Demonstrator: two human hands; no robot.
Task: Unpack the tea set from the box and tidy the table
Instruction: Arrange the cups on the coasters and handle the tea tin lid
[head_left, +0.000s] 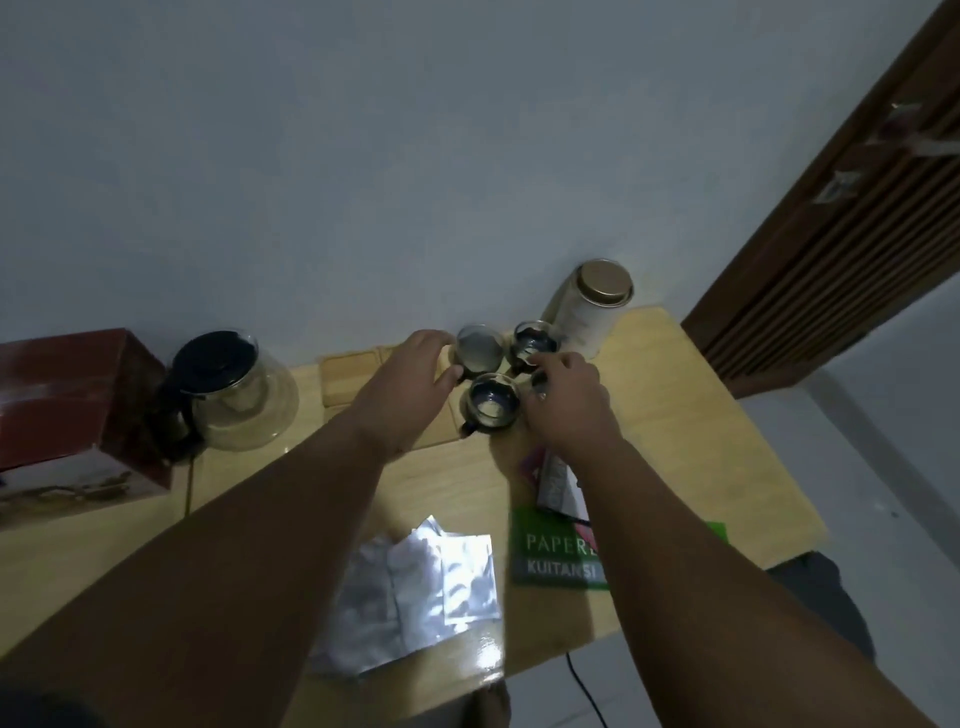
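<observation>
We are reaching both arms out over the wooden surface (675, 415). Our left hand (415, 374) is gripping the far cup (479, 351), a small glass one, with thumb and fingers curling round its side. Our right hand (566, 395) is curling its fingers down over a hidden cup (540, 383); only a sliver of glass is showing beneath them. Between the two hands the near cup (493, 405) is standing upright. Just beyond the right fingertips the dark-based cup (535, 343) is sitting beside a gold-lidded canister (597, 306). Well to the left of the left hand, the glass teapot (234, 389) is standing next to the red box (78, 415). Nearer us than both hands, foil packets (415, 582) are lying between our forearms, and a green booklet (561, 556) is lying under the right forearm.
</observation>
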